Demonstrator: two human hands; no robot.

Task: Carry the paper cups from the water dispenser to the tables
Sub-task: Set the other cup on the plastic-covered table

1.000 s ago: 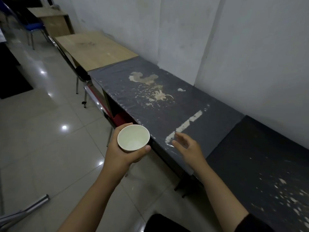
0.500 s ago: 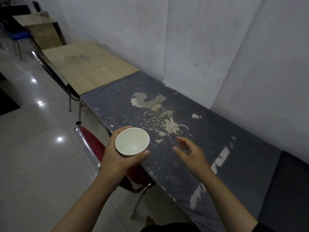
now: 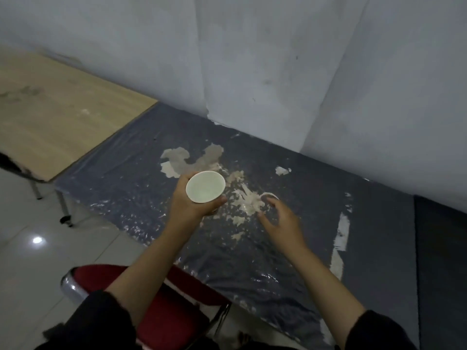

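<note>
My left hand [image 3: 188,203] grips a white paper cup [image 3: 205,187] from the side, upright, its open mouth toward me; the inside looks empty. The cup hangs over the middle of a dark grey table [image 3: 121,183] whose covering is peeled and flaked in pale patches. My right hand [image 3: 280,221] hovers just right of the cup above the same table, fingers spread and curled, holding nothing. The water dispenser is out of view.
A light wooden table [image 3: 58,117] adjoins the grey one on the left, and a darker table [image 3: 442,261] on the right. All stand against a white wall [image 3: 252,59]. A red-seated chair [image 3: 164,306] with a chrome frame sits right below my arms. Tiled floor lies left.
I have stepped closer and turned toward the grey table. Both hands have moved forward over the tabletop, the cup now above the peeled patches. The red chair has come under my arms.
</note>
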